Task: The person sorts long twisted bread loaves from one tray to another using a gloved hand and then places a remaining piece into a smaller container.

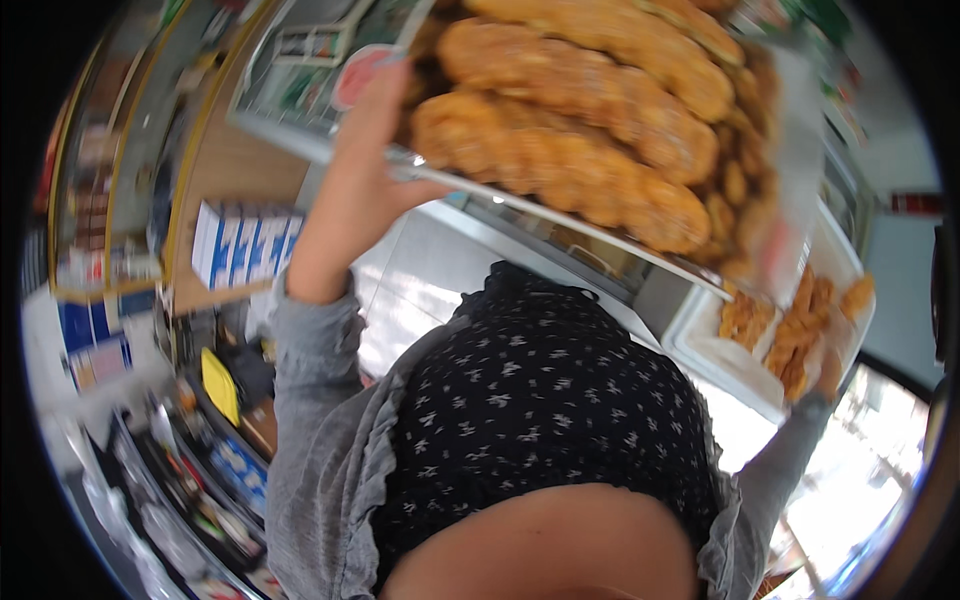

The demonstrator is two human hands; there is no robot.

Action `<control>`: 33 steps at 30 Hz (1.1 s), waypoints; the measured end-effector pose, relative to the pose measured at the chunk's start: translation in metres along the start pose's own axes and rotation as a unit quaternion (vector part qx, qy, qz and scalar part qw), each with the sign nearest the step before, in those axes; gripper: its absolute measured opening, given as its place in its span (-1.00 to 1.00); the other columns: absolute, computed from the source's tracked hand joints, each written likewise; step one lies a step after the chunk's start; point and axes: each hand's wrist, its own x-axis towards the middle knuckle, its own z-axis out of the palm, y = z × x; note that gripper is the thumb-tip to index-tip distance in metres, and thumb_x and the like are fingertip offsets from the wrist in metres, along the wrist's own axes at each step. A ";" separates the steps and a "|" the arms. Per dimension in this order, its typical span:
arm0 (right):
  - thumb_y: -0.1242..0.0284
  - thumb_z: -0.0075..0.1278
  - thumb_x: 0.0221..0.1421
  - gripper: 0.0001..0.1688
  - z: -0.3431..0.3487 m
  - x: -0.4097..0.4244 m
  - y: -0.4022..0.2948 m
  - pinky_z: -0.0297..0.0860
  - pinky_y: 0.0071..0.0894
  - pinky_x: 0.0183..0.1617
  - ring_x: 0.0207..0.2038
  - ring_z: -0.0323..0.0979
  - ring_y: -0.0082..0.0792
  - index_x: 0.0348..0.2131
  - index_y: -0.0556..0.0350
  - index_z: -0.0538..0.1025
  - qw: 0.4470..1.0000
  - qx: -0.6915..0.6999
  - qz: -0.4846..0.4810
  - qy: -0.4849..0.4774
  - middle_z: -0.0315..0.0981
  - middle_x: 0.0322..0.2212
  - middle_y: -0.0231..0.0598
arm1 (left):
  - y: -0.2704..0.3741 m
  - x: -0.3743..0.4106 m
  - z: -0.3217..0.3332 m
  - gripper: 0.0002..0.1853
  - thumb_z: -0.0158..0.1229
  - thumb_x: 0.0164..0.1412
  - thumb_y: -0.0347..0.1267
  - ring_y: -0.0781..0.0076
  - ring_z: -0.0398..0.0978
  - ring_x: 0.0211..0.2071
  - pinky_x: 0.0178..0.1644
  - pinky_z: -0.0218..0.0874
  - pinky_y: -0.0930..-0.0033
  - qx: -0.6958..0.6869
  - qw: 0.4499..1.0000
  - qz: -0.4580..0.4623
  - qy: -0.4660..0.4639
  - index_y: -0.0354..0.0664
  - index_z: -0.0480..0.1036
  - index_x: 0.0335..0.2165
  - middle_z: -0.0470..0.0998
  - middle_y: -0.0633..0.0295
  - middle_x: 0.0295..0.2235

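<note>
A tray (487, 191) of large golden twisted fried pastries (555, 165) spans the upper middle, its near edge slanting down to the right. My left hand (367, 150) grips its left end, thumb along the near rim and fingers up the side. On the right, my right hand (829, 356) is over the right side of a white box (690, 337). Smaller twisted pastries (799, 330) lie in that box on pale lining. One pastry (857, 298) is just beyond my right fingers. Blur hides whether they hold anything.
A glass display case (300, 82) stands behind the tray. Blue-and-white boxes (244, 244) sit on a brown counter (232, 165) at the left. Shelves (112, 150) line the far left, above an open drawer (187, 487) of packets. A blurred clear plastic sheet or bag (799, 150) is at the tray's right end.
</note>
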 end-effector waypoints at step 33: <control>0.11 -0.08 -0.03 -0.47 -0.004 -0.029 -0.464 0.31 -0.28 -0.11 -0.22 0.43 -0.16 -0.15 0.05 0.49 0.909 -0.053 -0.387 -0.144 0.49 -0.27 -0.02 | -0.006 -0.014 0.003 0.05 0.28 -0.24 -0.58 -0.04 -0.16 0.26 0.29 -0.31 0.16 -0.023 0.997 -0.052 -0.057 -0.27 -0.11 0.21 -0.07 -0.09 0.23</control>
